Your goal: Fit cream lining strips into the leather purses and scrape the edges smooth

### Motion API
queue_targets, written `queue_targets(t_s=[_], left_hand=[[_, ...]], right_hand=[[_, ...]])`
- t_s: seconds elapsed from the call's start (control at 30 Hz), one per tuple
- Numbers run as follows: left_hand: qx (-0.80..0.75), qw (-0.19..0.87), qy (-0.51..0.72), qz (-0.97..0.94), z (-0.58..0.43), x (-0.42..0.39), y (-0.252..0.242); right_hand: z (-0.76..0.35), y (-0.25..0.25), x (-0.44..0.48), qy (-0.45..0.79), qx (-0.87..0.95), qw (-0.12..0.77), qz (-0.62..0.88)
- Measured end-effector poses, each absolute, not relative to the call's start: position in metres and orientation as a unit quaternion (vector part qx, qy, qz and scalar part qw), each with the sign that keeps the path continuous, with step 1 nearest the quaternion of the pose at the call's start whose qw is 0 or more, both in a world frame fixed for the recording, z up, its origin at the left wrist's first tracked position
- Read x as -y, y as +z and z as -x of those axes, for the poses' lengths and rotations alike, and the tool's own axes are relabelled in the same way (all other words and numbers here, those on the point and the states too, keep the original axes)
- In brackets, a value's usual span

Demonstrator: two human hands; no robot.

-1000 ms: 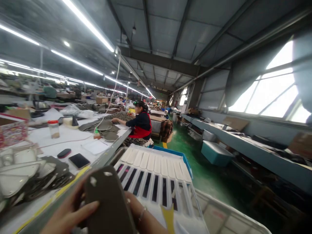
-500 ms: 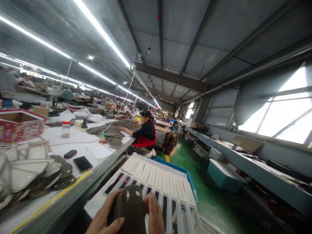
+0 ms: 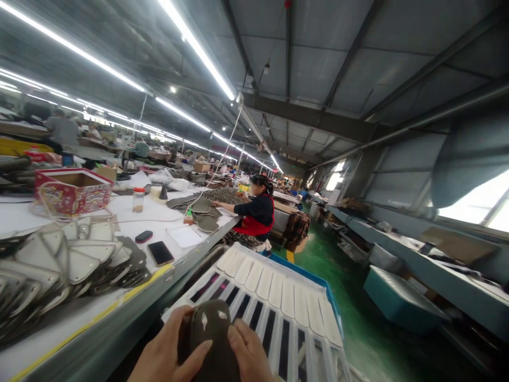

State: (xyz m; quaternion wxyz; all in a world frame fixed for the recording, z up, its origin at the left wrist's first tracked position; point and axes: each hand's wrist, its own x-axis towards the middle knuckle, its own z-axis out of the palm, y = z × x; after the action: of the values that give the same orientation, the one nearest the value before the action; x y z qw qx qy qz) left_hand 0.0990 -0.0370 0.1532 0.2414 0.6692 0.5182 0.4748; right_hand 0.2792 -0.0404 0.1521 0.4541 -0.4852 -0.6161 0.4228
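Note:
At the bottom of the view both my hands hold one dark brown oval leather piece (image 3: 211,331) with small light diamond marks. My left hand (image 3: 169,353) wraps its left side with the thumb across the front. My right hand (image 3: 248,353) grips its right edge. Just beyond them lies a white tray (image 3: 274,286) of white and dark strips laid in rows. On the worktable (image 3: 119,212) to my left sits a heap of grey-white cut pieces (image 3: 67,262).
A phone (image 3: 160,253), a small dark case (image 3: 143,236), a jar (image 3: 138,199) and a red patterned box (image 3: 73,188) lie on the table. A seated person in a red apron (image 3: 254,215) works farther along. Teal bins (image 3: 397,300) stand on the green floor by the right bench.
The view has swung to the right and up a little. My hands have lowered the leather piece, so it shows smaller, and my right hand has come round onto its edge.

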Motion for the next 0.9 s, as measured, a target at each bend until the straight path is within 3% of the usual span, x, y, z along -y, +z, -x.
queue_targets(t_s=[0.13, 0.47, 0.77, 0.9], left_hand=[[-0.514, 0.334, 0.523, -0.593, -0.104, 0.041, 0.160], [-0.450, 0.433, 0.552, -0.553, -0.115, 0.047, 0.162], [-0.450, 0.503, 0.499, -0.545, -0.104, 0.032, 0.156], [-0.464, 0.503, 0.486, -0.544, -0.099, 0.023, 0.156]], right_hand=[[-0.272, 0.156, 0.041, 0.466, 0.630, 0.436, 0.443], [-0.275, 0.174, 0.045, 0.458, 0.655, 0.421, 0.429], [-0.272, 0.173, 0.055, 0.279, 0.672, 0.412, 0.549], [-0.264, 0.169, 0.055, 0.256, 0.649, 0.434, 0.570]])
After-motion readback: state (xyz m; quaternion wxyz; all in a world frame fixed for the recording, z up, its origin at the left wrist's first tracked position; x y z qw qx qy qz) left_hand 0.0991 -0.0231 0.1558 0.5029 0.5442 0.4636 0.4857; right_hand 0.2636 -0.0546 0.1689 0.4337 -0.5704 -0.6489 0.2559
